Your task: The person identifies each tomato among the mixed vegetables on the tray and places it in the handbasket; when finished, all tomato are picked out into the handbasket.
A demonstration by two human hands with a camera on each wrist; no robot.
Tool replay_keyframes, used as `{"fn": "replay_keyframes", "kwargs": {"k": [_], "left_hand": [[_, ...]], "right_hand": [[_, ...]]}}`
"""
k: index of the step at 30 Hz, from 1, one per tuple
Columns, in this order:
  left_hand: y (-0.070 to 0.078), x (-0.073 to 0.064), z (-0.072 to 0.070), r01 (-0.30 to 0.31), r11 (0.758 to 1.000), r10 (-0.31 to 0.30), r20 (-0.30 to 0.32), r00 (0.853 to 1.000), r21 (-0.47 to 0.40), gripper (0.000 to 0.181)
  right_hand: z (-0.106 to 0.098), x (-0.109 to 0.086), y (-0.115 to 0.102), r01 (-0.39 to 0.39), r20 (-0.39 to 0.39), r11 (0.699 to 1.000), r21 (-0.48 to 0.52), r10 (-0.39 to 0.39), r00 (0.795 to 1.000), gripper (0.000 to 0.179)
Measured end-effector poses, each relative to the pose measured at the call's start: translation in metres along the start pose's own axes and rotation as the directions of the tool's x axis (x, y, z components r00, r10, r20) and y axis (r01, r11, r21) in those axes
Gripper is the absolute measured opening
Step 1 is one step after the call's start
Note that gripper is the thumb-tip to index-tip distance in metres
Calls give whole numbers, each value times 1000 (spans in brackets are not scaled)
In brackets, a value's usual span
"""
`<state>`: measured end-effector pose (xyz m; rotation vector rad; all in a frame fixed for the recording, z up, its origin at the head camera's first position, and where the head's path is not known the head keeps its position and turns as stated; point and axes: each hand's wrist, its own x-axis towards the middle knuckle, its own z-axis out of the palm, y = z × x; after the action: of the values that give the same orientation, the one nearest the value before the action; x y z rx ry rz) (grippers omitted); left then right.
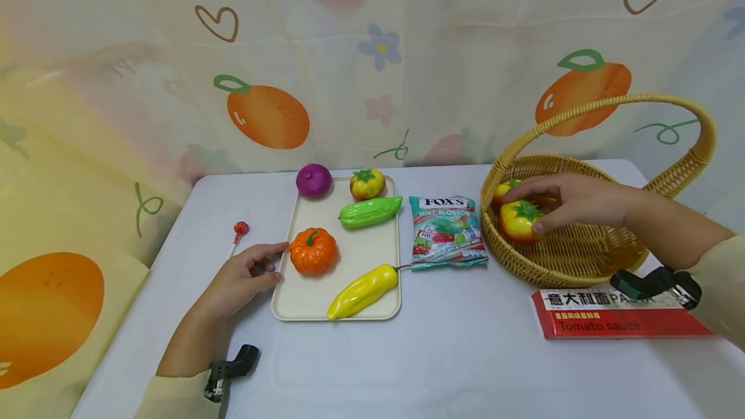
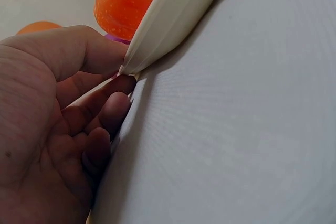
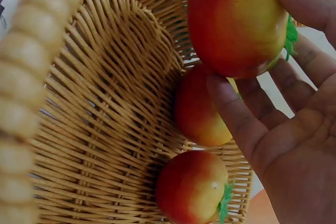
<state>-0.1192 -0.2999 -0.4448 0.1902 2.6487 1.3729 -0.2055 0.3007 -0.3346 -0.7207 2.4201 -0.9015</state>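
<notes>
My left hand (image 1: pixel 241 280) is at the left edge of a cream tray (image 1: pixel 365 247), and its thumb and a finger pinch the rim in the left wrist view. On the tray lie an orange toy pumpkin (image 1: pixel 314 252), a yellow chili pepper (image 1: pixel 362 291), a green bumpy gourd (image 1: pixel 370 212), a tomato (image 1: pixel 367 184) and a purple onion (image 1: pixel 314 181). Inside the wicker basket (image 1: pixel 547 267), my right hand (image 1: pixel 590 200) grips a red-yellow tomato (image 3: pixel 236 22) between thumb and fingers. Two more tomatoes show in the right wrist view, the nearer tomato (image 3: pixel 202 106) beneath the fingers.
A candy bag (image 1: pixel 448 233) lies between tray and basket. In front of the basket, a red pasta box (image 1: pixel 623 325) lies under the right wrist. A lollipop (image 1: pixel 240 229) is left of the tray. The basket's tall handle (image 1: pixel 634 99) arches above the right forearm.
</notes>
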Motion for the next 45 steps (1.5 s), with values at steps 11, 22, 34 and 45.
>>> {"fn": "replay_keyframes", "kwargs": {"k": [11,22,34,45], "left_hand": [[1,0,0,23,1000,-23,5,1000,10,55],[1,1,0,31,999,-31,6,999,-10,56],[-1,1,-1,44,999,-44,6,999,-6,55],[-2,1,-1,46,999,-46,6,999,-3,55]], "right_hand": [[1,10,7,29,72,999,21,-31,997,58],[-1,18,5,-21,149,999,24,17,989,56],[2,22,5,-48,180,998,-39,55,982,57],[9,19,6,-96,177,989,-113,116,977,64]]}}
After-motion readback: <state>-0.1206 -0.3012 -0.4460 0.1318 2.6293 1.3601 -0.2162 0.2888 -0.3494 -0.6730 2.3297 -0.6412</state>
